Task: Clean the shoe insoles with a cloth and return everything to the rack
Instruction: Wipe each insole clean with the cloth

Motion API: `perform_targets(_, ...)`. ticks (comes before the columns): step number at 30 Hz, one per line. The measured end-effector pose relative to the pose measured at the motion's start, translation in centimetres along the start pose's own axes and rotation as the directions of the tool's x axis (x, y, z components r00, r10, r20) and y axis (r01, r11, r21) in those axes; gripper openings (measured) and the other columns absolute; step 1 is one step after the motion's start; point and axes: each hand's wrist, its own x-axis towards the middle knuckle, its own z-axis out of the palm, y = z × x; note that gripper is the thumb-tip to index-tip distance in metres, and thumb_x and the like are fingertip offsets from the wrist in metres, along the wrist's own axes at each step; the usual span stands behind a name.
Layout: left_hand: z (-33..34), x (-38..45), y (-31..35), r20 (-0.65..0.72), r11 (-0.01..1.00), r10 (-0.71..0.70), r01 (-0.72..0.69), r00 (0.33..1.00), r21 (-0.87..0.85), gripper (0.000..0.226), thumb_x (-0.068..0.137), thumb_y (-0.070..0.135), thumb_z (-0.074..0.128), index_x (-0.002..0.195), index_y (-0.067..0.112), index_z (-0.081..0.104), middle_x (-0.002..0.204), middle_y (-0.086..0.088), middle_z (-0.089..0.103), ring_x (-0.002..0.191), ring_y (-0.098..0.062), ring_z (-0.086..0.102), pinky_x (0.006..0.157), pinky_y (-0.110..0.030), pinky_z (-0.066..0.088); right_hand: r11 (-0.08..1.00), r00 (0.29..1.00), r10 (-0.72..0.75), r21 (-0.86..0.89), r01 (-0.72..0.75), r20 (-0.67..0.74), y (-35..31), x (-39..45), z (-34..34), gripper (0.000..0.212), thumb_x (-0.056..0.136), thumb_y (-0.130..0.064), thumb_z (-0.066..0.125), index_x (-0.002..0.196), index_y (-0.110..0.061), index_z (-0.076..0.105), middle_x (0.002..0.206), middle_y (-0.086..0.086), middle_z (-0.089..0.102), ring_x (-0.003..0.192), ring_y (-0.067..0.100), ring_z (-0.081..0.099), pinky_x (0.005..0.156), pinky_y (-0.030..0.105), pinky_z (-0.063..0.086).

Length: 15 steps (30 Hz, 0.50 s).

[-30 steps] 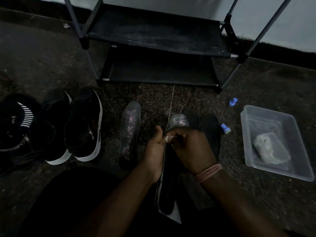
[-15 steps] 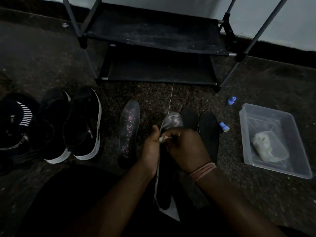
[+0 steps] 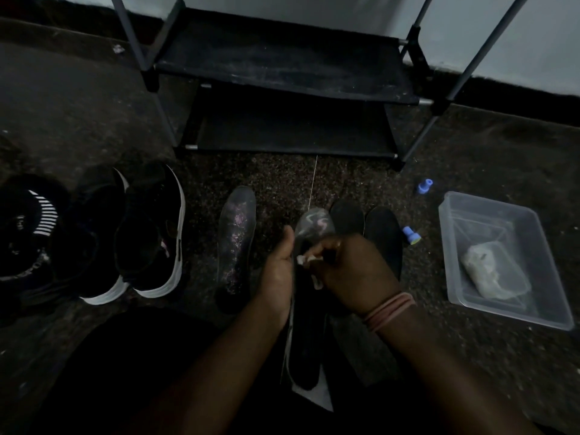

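Right hand [image 3: 354, 271] hides most of cloth [image 3: 306, 260]; striped shoe [image 3: 28, 227] cut off.

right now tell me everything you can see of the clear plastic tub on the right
The clear plastic tub is a shallow rectangular bin with see-through walls and a thin rim, sitting flat and open-topped on the dark speckled floor, turned at a slant to the rack. A pale crumpled cloth-like lump lies inside it. Neither hand touches it; two small blue pieces lie on the floor just beside its left edge, apart from it.

Two blue caps [image 3: 425, 186] lie left of a clear tub [image 3: 547, 312].
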Motion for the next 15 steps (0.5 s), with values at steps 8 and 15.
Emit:
perform_targets(8, 0.8, -1.5, -0.3, 0.068, 0.998, -0.02, 0.016, 0.997, 0.056, 0.069, 0.099, 0.065, 0.035, 0.134, 0.013, 0.065, 0.135, -0.016, 0.064, 0.123, -0.03, 0.063, 0.104, -0.045, 0.046, 0.973, 0.89, -0.154, -0.223, 0.06, -0.429, 1.3, 0.3, 0.3, 0.011, 0.088, -0.013, 0.065, 0.082, -0.017, 0.075, 0.082, 0.005, 0.072, 0.075, 0.021, 0.066, 0.069, 0.032, 0.049)
perform_targets(15, 0.7, -1.5, -0.2, 0.034, 0.995, -0.006, 0.002, 0.999, 0.1, 0.072, 0.099, 0.066, 0.033, 0.138, 0.012, 0.06, 0.132, -0.016, 0.066, 0.121, -0.028, 0.065, 0.098, -0.04, 0.052, 0.98, 0.924, -0.19, -0.122, 0.158, -0.332, 0.7, 0.2, 0.8, 0.017, 0.087, -0.012, 0.061, 0.086, -0.016, 0.077, 0.089, 0.003, 0.075, 0.082, 0.019, 0.07, 0.083, 0.028, 0.053)
